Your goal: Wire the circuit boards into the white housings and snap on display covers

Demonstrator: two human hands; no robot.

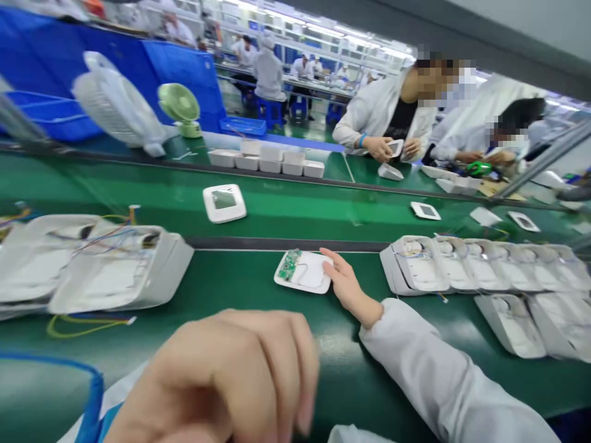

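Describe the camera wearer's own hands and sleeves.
The left hand and right hand are ungloved. The right sleeve is loose and white, gathered at the cuff. Near the left wrist show some white cloth, a light-blue piece and a blue cord.

Square white cover with rounded corners (pixel 224 203): smooth plastic, slight gloss. Dark green flat tabletop (pixel 231 277): smooth, semi-gloss.
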